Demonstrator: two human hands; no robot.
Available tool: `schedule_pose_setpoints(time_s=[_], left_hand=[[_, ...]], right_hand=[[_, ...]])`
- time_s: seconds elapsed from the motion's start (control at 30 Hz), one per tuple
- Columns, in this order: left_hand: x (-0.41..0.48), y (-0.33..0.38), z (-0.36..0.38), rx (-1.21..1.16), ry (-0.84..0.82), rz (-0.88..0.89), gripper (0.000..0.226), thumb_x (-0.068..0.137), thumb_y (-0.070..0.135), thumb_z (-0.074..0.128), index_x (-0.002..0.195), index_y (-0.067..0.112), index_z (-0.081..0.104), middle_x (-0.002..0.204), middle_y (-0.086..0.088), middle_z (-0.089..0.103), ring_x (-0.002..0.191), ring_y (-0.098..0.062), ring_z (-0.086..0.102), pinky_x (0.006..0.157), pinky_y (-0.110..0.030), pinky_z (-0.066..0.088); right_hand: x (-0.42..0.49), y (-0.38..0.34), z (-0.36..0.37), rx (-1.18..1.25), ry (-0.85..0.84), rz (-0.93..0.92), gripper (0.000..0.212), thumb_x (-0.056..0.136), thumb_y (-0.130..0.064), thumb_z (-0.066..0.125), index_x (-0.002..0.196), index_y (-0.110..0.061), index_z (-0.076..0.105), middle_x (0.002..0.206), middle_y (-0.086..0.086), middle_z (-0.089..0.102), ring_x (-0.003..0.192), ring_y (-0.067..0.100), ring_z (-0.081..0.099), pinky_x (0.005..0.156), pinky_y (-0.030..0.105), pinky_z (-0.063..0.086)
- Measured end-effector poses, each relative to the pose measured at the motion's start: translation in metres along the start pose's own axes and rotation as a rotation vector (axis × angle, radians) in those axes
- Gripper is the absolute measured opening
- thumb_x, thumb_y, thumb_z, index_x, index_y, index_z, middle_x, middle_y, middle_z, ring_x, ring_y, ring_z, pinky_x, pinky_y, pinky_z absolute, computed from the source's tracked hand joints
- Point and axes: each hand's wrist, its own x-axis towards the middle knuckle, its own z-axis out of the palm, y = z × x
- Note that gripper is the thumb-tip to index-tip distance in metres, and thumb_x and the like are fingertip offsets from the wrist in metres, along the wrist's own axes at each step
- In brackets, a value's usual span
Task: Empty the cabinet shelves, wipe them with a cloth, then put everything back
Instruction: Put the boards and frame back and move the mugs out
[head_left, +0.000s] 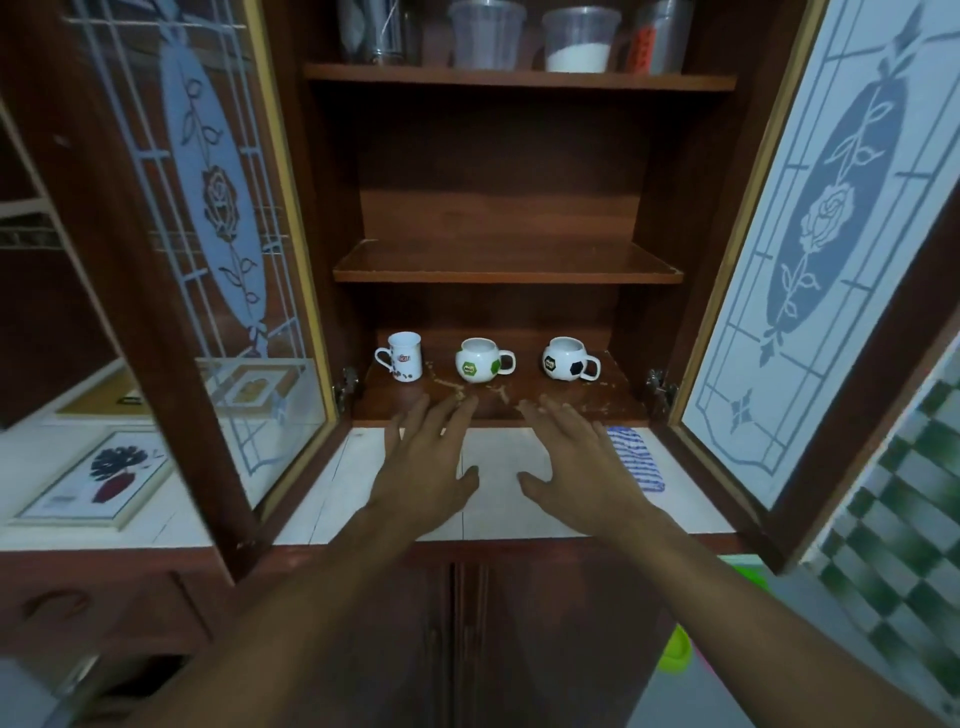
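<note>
On bottom shelf (597, 400), three mugs (484, 360).

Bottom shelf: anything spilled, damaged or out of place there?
Yes. Pale specks and streaks, like crumbs or a dried spill, lie on the bottom shelf. They sit in front of the middle mug and spread toward the front edge. The mug itself stands upright. The middle shelf also looks chipped at its front right corner.

Dim light. Green-and-white checked tiles (909, 545) on the right; framed pictures (96, 480) (one shows a plant) lie on a white counter (322, 499).
</note>
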Motion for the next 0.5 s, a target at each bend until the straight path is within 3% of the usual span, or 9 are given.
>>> schedule_pose_setpoints(time_s=[0.5], left_hand=[[-0.117, -0.042, -0.101, 0.078, 0.042, -0.073, 0.077, 0.091, 0.041, 0.055, 0.154, 0.027, 0.012, 0.162, -0.003, 0.01, 0.149, -0.026, 0.006, 0.118, -0.049, 0.004]], right_hand=[[-0.072, -0.129, -0.004, 0.033, 0.057, -0.112, 0.076, 0.094, -0.048, 0.05, 0.154, -0.03, 0.007, 0.164, -0.003, 0.003, 0.15, 0.02, 0.004, 0.12, 0.044, 0.004]])
